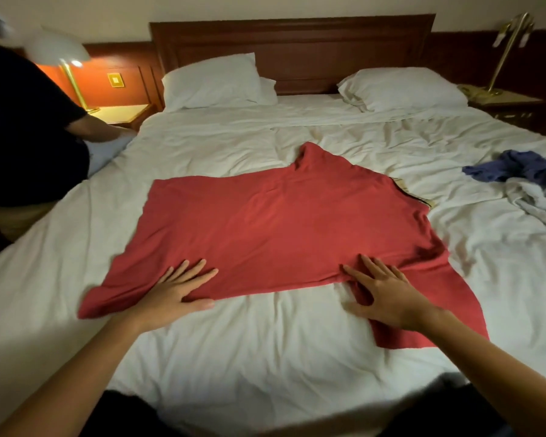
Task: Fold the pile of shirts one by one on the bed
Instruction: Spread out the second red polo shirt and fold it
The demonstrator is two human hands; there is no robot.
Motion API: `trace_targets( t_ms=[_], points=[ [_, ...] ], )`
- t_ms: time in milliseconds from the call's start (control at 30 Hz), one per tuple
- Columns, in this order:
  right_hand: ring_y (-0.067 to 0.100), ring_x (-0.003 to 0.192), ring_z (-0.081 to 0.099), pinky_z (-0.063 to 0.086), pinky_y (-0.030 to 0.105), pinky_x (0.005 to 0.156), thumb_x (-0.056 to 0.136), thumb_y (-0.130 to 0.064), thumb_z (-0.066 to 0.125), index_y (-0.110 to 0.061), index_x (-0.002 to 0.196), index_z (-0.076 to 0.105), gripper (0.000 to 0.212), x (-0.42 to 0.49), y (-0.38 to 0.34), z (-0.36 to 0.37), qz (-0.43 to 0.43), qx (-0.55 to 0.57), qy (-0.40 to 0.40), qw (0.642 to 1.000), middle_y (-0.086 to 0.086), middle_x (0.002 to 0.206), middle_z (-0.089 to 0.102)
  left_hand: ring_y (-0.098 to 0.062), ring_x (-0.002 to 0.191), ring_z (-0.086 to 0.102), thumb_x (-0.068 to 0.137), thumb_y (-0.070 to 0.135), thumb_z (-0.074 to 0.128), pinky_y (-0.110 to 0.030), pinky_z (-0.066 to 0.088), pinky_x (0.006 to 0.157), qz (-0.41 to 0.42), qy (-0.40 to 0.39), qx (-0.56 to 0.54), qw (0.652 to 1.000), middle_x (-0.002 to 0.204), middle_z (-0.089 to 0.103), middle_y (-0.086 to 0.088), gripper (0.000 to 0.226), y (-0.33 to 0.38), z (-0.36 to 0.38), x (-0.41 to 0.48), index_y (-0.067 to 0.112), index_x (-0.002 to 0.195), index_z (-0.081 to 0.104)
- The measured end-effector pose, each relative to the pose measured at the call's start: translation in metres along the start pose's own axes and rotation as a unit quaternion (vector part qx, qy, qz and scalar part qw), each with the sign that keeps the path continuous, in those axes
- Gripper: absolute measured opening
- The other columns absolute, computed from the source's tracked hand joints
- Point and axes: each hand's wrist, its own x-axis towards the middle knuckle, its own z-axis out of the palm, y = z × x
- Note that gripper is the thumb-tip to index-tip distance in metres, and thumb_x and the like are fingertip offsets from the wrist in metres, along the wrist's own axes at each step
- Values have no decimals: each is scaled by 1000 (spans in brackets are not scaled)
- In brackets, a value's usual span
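Head cam: red shirt [281, 222] on bed [265, 348], L hand [177, 290] + R hand [388, 294] splayed flat on near edge

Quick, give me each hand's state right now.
Left hand: open, fingers flat on the red short-sleeved shirt.
Right hand: open, fingers spread, pressing the same shirt.

A red shirt [281, 228] lay spread flat across the rumpled white bed [265, 357], collar to the right and hem to the left, with a crumpled blue and pale pile [524, 181] well apart near the right edge.
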Motion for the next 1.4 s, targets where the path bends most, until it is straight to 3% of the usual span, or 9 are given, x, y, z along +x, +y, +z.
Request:
trace_targets(
  t_ms=[133, 267, 433, 567, 833, 1000, 1100, 1233, 1400],
  points=[
    [24, 150, 21, 25, 38, 117, 89, -52, 53, -36, 158, 9, 82, -10, 2, -18, -17, -104, -49, 993, 7, 165, 9, -4, 151, 10, 100, 39, 56, -17, 1, 120, 60, 57, -6, 997, 159, 22, 22, 56, -10, -10, -35, 43, 150, 32],
    [20, 114, 63, 51, 34, 91, 98, -28, 43, -35, 132, 55, 37, -19, 17, -33, -24, -136, -1, 990, -3, 130, 60, -3, 146, 27, 102, 12, 54, -12, 11, 118, 56, 100, 57, 992, 152, 37, 19, 51, -29, -21, -54, 27, 149, 42],
    [24, 92, 68, 47, 31, 71, 89, -15, 51, -25, 97, 68, 21, -3, 49, -63, 42, -154, 76, 984, 1, 95, 69, -19, 117, 64, 93, -7, 59, -22, 42, 106, -40, 189, -88, 977, 122, 70, -3, 33, -53, -45, -59, 14, 114, 73],
    [28, 95, 66, 43, 32, 76, 87, -4, 56, -17, 97, 72, 23, 36, 72, -91, 12, -70, 58, 996, 5, 97, 72, -6, 89, 66, 93, 5, 65, -7, 44, 85, -52, 241, -126, 961, 95, 73, 5, 27, -64, -84, -35, 31, 92, 69],
    [26, 112, 57, 35, 40, 95, 91, -17, 51, -27, 107, 64, 23, 196, 83, -141, 60, -94, 149, 983, 3, 112, 65, -37, 95, 65, 98, 29, 61, -42, 50, 84, -177, 275, -45, 944, 103, 73, -13, 20, -100, -116, 91, 14, 105, 72],
    [35, 140, 30, 24, 52, 113, 90, -43, 61, -43, 152, 23, 73, 269, 69, -107, 111, -27, 141, 983, 11, 156, 28, -35, 116, 58, 95, 31, 62, -48, 39, 104, -281, 242, 10, 929, 120, 68, -4, 20, -110, -101, 157, 28, 114, 68],
    [34, 150, 12, 15, 52, 118, 95, -60, 44, -56, 150, 7, 67, 280, 61, -44, 99, 18, 84, 991, 6, 166, 6, -34, 127, 47, 96, 47, 55, -48, 27, 109, -264, 219, 44, 938, 132, 56, -6, 35, -112, -74, 173, 34, 128, 58],
    [30, 153, 4, 6, 46, 121, 96, -65, 28, -58, 149, 5, 58, 269, 66, -4, 89, 56, 146, 984, 7, 167, 3, -32, 132, 45, 100, 46, 51, -47, 17, 117, -220, 250, 31, 942, 143, 50, -6, 43, -117, -37, 166, 32, 141, 52],
    [29, 153, 3, 6, 46, 120, 93, -68, 26, -62, 147, 1, 60, 242, 86, -4, 111, 61, 188, 974, 6, 166, 4, -38, 120, 53, 96, 37, 62, -55, 24, 113, -196, 280, 61, 938, 119, 61, -13, 26, -132, -37, 151, 15, 112, 63]
  ],
)
